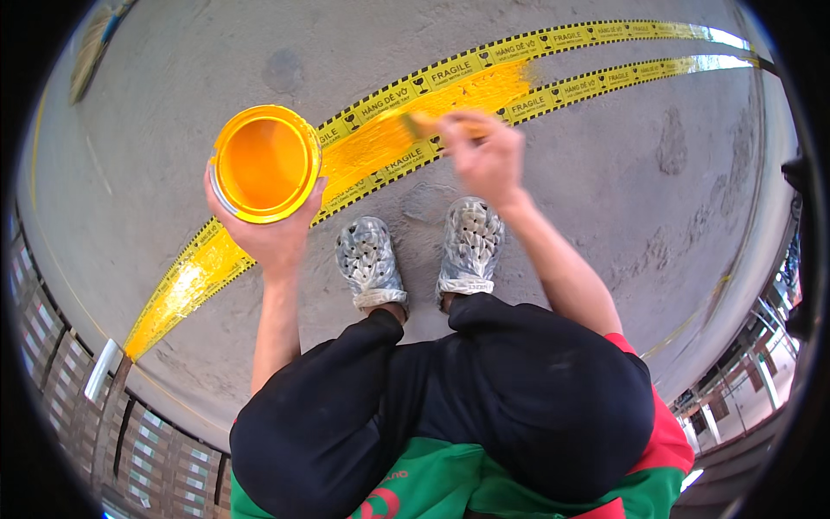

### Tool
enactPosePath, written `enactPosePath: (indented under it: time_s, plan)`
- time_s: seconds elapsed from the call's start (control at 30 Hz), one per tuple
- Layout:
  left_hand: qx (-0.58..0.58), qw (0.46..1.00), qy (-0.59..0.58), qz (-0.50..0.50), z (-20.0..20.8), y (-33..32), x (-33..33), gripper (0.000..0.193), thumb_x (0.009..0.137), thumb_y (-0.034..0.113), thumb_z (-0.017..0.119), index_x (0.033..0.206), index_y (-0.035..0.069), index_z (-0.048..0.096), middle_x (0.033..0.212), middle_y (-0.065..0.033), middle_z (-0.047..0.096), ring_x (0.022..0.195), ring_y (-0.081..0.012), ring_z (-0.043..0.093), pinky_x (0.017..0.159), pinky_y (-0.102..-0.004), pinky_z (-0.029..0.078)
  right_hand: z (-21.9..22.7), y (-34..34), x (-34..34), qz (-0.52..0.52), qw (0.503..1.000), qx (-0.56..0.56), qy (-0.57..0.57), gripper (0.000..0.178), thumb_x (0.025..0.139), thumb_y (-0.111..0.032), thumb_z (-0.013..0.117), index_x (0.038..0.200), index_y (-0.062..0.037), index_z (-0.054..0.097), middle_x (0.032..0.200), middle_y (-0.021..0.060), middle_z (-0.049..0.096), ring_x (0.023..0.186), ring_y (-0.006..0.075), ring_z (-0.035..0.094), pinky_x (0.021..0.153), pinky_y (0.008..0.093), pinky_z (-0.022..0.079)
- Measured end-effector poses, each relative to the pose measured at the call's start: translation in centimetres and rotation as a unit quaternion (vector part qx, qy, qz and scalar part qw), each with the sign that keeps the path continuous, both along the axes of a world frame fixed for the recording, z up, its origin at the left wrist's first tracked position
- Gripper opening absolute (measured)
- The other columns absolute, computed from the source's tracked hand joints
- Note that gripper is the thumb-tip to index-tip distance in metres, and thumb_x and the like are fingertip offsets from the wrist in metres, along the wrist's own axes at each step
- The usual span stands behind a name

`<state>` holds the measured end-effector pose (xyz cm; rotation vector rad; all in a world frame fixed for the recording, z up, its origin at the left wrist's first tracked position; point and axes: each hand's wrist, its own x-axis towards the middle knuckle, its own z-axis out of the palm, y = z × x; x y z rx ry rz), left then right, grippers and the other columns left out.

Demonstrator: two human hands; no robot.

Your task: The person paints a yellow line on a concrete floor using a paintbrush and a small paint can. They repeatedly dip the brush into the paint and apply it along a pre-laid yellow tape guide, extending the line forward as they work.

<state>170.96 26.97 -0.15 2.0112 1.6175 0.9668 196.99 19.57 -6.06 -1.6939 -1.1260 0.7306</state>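
My left hand (275,235) grips an open can of yellow-orange paint (265,164) from beneath and around its sides, with the paint showing inside. In my right hand (488,160) is a paintbrush (424,126), blurred by motion, its bristles at the wet yellow stripe (372,141) on the floor. Two lines of yellow printed tape (571,36) border that stripe. Fresh paint covers the floor between them from the lower left up to above my right hand, overlapping the tape in places. Farther right, bare grey floor shows between the tapes.
My feet, in clogs wrapped in clear plastic (366,255), stand just on the near side of the tape. A broom head (89,56) lies at the upper left. Stacked wooden pallets (164,450) line the lower left. The grey concrete floor (596,173) has rough patches.
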Motion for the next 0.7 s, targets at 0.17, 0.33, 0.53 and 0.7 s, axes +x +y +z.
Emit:
enactPosePath:
  time_s: [0.17, 0.33, 0.53, 0.7]
  plan:
    - [-0.005, 0.999, -0.033, 0.011, 0.1, 0.1, -0.8, 0.109, 0.063, 0.017, 0.096, 0.148, 0.000, 0.030, 0.143, -0.0169, 0.047, 0.135, -0.0282, 0.048, 0.116, -0.0419, 0.035, 1.3, -0.4, 10.9, -0.122, 0.965, 0.036, -0.230, 0.014, 0.095, -0.017, 0.070, 0.097, -0.0032, 0.072, 0.078, 0.0082, 0.073, 0.057, 0.0094, 0.064, 0.043, 0.0231, 0.048]
    - [-0.003, 0.999, -0.040, 0.008, 0.1, 0.3, -0.2, 0.106, 0.064, 0.017, 0.095, 0.147, 0.000, 0.032, 0.143, -0.0164, 0.048, 0.135, -0.0273, 0.048, 0.116, -0.0412, 0.036, 1.6, -0.1, 6.6, -0.038, 0.947, 0.040, -0.318, 0.011, 0.093, -0.011, 0.069, 0.099, -0.0027, 0.071, 0.088, 0.0118, 0.073, 0.064, 0.0159, 0.070, 0.051, 0.0297, 0.056]
    - [0.001, 0.999, -0.047, -0.006, 0.3, 0.4, 0.2, 0.104, 0.065, 0.017, 0.095, 0.147, 0.001, 0.032, 0.143, -0.0160, 0.048, 0.134, -0.0266, 0.049, 0.115, -0.0407, 0.037, 0.7, -0.3, -3.2, -0.006, 0.979, -0.053, 0.195, 0.014, 0.092, -0.010, 0.069, 0.098, 0.0015, 0.071, 0.080, 0.0127, 0.073, 0.062, 0.0151, 0.071, 0.054, 0.0273, 0.056]
    - [-0.004, 0.999, -0.041, 0.002, 0.3, 0.3, -0.3, 0.103, 0.065, 0.017, 0.095, 0.146, 0.001, 0.033, 0.143, -0.0163, 0.048, 0.134, -0.0260, 0.049, 0.115, -0.0406, 0.037, 0.7, -0.3, 5.5, -0.148, 0.987, -0.067, 0.000, 0.016, 0.094, -0.013, 0.069, 0.100, 0.0010, 0.072, 0.076, 0.0100, 0.074, 0.062, 0.0129, 0.071, 0.051, 0.0253, 0.056]
